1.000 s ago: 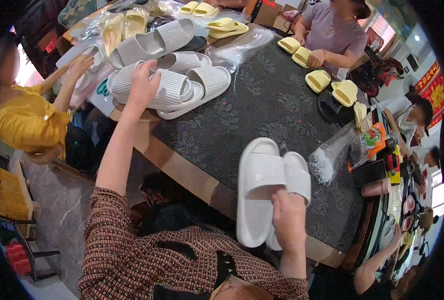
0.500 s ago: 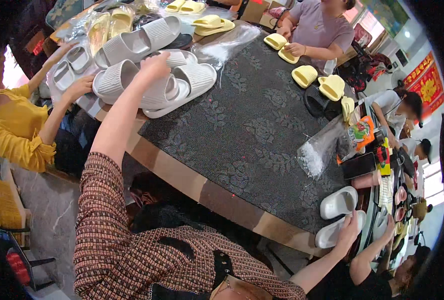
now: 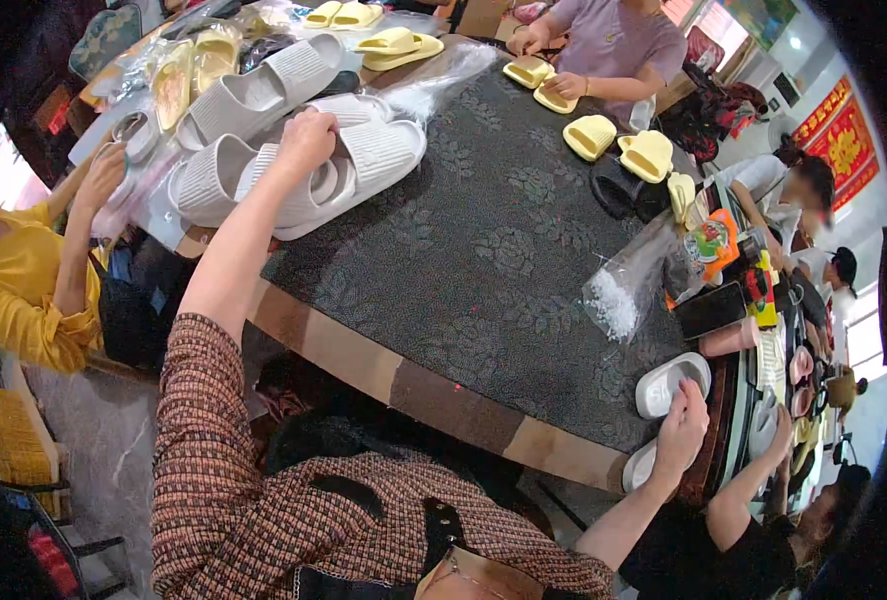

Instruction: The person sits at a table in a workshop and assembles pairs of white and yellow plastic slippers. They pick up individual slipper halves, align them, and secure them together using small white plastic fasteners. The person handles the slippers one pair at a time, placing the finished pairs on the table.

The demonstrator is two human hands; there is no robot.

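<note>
My left hand (image 3: 310, 140) reaches out to a pile of large grey ribbed slides (image 3: 389, 158) at the table's far left. Its fingers are curled down, closed on one slide of the pile; their tips are hidden. At the table's right corner lie two smaller pale grey slippers. My right hand (image 3: 683, 428) is over this pair, its fingers at the inside of the farther slipper (image 3: 654, 392). The nearer slipper (image 3: 638, 468) is partly covered by my hand and wrist. Whether the right fingers grip anything cannot be made out.
A dark floral mat covers the table (image 3: 444, 270). A clear bag of white bits (image 3: 612, 305), an orange packet (image 3: 712, 243) and a pink cup (image 3: 730, 338) line the right side. Yellow slides (image 3: 590, 137) lie beyond. Co-workers sit left, right and across, one in a yellow top (image 3: 24, 290).
My right hand has shifted from the nearer pale slipper toward the farther one. My left hand stays on the grey pile. The yellow-sleeved co-worker's hands have moved to a wrapped slide.
</note>
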